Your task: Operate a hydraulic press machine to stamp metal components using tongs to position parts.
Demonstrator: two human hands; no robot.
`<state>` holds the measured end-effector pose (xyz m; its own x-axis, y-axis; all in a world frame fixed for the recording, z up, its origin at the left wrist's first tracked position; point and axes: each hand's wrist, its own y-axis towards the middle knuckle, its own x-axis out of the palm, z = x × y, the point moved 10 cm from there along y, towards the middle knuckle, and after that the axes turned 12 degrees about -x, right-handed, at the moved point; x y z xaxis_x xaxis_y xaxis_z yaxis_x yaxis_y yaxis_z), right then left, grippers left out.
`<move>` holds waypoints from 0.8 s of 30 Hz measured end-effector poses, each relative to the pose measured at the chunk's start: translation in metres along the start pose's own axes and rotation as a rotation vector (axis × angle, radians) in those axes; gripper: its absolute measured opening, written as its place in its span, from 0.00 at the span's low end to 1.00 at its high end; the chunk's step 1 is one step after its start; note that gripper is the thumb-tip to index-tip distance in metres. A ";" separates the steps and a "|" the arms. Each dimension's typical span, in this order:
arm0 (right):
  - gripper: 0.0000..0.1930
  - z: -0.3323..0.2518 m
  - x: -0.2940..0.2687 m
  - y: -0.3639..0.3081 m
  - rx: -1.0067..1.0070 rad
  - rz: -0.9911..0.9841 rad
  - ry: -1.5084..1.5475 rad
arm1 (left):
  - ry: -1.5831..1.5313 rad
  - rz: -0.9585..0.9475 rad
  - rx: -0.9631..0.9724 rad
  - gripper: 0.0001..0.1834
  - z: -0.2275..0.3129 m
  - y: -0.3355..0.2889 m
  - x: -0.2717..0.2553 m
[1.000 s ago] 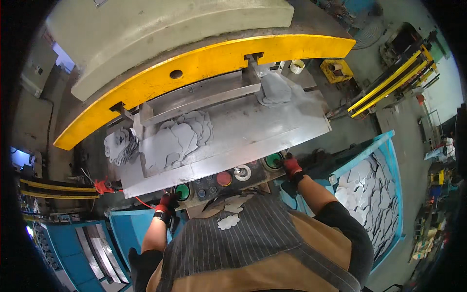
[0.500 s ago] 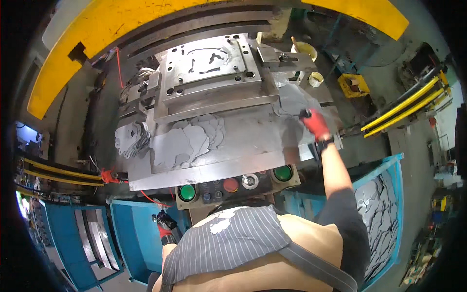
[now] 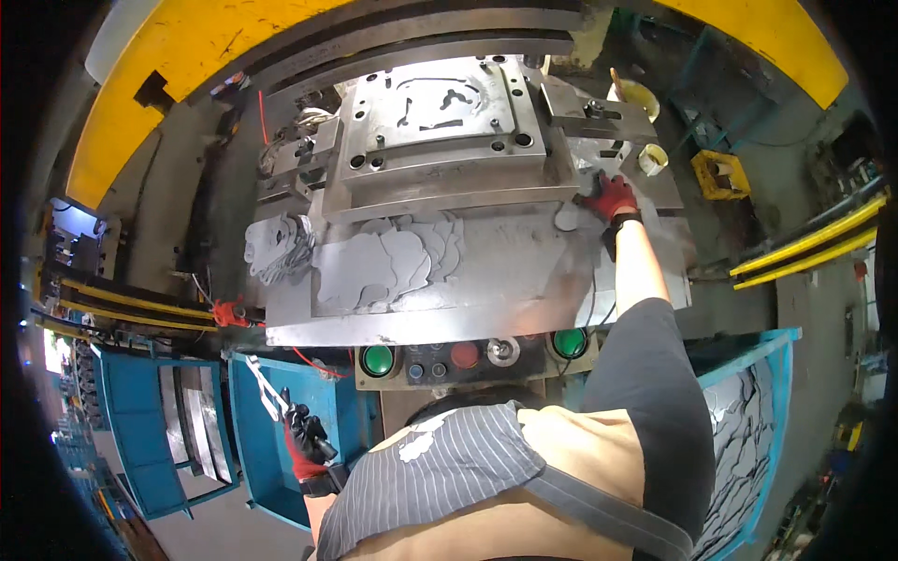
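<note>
My left hand [image 3: 307, 438], in a black and red glove, is closed round a silver tong-like tool [image 3: 267, 388] with a long forked end. It is low on the left, over a blue bin [image 3: 245, 430]. My right hand [image 3: 613, 197], in a red glove with dark fingertips, reaches to the right side of the steel press table [image 3: 524, 290]. Its thumb and fingers are apart, down on the grey flat sheet pieces [image 3: 567, 219], which it partly covers. To its left is the steel die [image 3: 440, 140] with curved dark slots.
Overlapping grey cut blanks [image 3: 374, 266] lie on the table's left, beside a stack of shaped pieces [image 3: 276, 248]. A control panel with green buttons [image 3: 379, 360] runs below the table edge. A blue bin of grey pieces [image 3: 744, 430] stands right. A yellow press frame [image 3: 122, 103] arches overhead.
My right hand has moved forward onto the grey sheets by the die. My left hand has turned, and the silver tool now shows plainly in it. The whole view has shifted slightly.
</note>
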<state>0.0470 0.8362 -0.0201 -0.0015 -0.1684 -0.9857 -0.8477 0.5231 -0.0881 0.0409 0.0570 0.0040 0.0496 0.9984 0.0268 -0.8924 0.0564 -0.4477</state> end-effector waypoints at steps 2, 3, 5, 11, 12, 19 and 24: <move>0.48 0.000 -0.004 -0.027 0.063 0.067 -0.011 | 0.139 0.093 0.045 0.04 0.008 0.014 0.012; 0.47 -0.009 -0.003 -0.041 0.076 0.097 -0.014 | 0.106 0.094 0.052 0.03 0.010 0.015 0.024; 0.45 -0.037 -0.014 -0.079 0.048 0.249 0.004 | 0.044 0.089 0.072 0.03 0.019 0.025 0.051; 0.52 -0.064 0.008 -0.128 -0.024 0.209 0.022 | 0.170 -0.493 0.267 0.25 0.078 0.070 0.192; 0.55 -0.062 0.013 -0.130 0.055 0.070 0.060 | 0.167 -0.550 0.265 0.25 0.088 0.081 0.216; 0.53 -0.047 0.003 -0.146 0.243 0.076 0.058 | 0.401 -0.733 0.593 0.20 0.204 0.129 0.383; 0.41 -0.064 -0.016 -0.169 0.237 0.192 0.009 | 0.553 -0.713 0.417 0.12 0.195 0.173 0.411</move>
<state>0.1561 0.6970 0.0197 -0.1546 -0.0543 -0.9865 -0.6839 0.7265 0.0672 -0.1806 0.4772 0.1120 0.7434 0.5975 -0.3006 -0.6535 0.7447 -0.1357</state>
